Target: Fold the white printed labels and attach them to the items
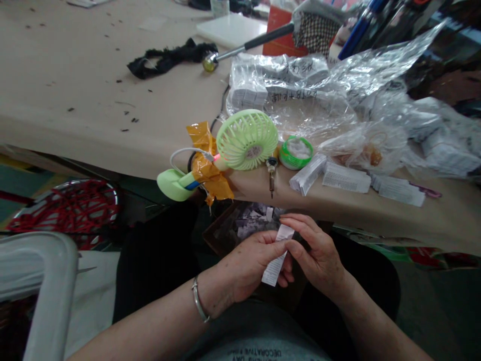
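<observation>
In the head view, a narrow white printed label is held over my lap, just off the table's front edge. My left hand wraps round it from the left, thumb across its face and fingers behind. At its upper end, my right hand has its thumb on the label's edge and bent fingers by the top. Below and beyond the hands, an open box holds many similar labels. Stacks of folded labels lie at the table edge, among them a wide stack and a tilted stack.
A green fan is taped to the table edge. Beside it, a pointed metal tool sticks out over the edge, near a green tub. Clear plastic bags cover the table's right. A white chair arm stands at my left.
</observation>
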Demonstrator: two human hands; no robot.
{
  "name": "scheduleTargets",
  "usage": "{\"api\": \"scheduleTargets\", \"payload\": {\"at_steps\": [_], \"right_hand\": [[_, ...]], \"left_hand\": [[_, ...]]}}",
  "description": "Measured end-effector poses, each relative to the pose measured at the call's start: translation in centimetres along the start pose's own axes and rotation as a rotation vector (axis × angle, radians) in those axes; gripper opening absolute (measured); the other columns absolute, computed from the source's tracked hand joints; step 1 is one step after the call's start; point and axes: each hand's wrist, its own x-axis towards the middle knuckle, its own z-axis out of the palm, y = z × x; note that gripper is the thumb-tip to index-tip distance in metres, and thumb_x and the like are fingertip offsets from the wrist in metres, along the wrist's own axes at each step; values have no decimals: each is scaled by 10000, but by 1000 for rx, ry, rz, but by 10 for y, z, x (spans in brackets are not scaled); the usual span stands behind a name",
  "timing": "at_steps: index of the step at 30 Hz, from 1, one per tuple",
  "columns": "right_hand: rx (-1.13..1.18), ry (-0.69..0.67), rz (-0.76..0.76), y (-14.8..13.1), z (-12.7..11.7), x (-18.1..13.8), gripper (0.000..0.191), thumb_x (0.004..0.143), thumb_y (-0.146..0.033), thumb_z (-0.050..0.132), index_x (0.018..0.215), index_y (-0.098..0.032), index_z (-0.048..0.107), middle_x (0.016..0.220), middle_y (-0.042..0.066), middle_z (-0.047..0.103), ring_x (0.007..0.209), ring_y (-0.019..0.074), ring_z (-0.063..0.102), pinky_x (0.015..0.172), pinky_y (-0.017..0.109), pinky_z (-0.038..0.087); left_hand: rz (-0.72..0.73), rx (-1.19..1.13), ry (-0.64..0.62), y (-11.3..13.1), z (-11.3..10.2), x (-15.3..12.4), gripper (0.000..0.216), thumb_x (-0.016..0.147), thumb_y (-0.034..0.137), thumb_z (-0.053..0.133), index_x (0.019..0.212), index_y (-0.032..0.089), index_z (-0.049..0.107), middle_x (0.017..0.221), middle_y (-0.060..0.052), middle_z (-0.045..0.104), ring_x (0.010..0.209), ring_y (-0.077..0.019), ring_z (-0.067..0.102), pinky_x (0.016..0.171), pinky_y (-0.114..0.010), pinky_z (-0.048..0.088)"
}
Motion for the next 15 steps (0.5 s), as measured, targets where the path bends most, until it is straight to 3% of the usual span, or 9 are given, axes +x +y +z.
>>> {"api": "scheduleTargets", "payload": {"at_steps": [5, 9, 12, 15], "right_hand": [[33, -20, 24, 2, 3, -1, 304, 889, -257, 519, 1182, -206, 580, 1170, 99, 609, 1096, 225, 579, 936, 371, 483], [208, 38, 197, 2, 6, -2, 351, 863, -278, 553, 1210, -225, 544, 1139, 77, 636, 1010, 203, 616, 883, 342, 503], [422, 88, 409, -1, 9, 1, 184, 839, -294, 579, 1003, -213, 604, 867, 17, 673, 730, 135, 631, 668, 239, 521], [560, 83, 552, -5, 12, 6, 126, 812, -321, 610, 828, -197, 600, 609, -37, 596, 531, 94, 553, 514, 189, 463]], "left_hand": [[-1, 11, 20, -1, -2, 0, 189, 800, 330, 591, 788, 141, 589, 591, 12, 562, 504, -86, 552, 483, -184, 427], [26, 11, 20, -4, -5, 0, 203, 828, 341, 558, 777, 146, 575, 595, 18, 544, 511, -85, 546, 483, -181, 424], [59, 23, 36, -4, -6, 0, 197, 839, 334, 542, 780, 149, 575, 606, 21, 540, 511, -85, 538, 489, -190, 430], [93, 52, 78, -2, -4, -1, 187, 842, 310, 525, 761, 148, 575, 593, 25, 529, 507, -85, 531, 498, -193, 428]]}}
